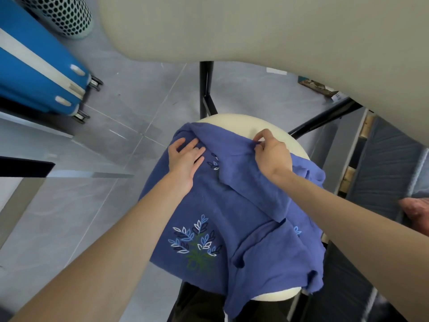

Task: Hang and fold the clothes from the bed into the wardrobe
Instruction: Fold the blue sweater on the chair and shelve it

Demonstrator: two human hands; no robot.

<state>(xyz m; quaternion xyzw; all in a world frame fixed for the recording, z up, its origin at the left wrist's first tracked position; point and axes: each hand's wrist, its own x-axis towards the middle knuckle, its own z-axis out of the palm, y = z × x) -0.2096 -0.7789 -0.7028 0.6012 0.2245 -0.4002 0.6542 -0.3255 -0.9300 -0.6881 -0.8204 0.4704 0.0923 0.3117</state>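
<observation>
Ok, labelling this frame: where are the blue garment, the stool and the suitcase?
blue garment [209,205], head view, flat middle.
stool [232,123], head view, bare far rim.
suitcase [34,36], head view, blue shell.

Your left hand [185,159] lies flat at frame centre, fingers straight and spread. Just right of it, your right hand [272,156] pinches the blue garment [232,217] between thumb and curled fingers.
</observation>
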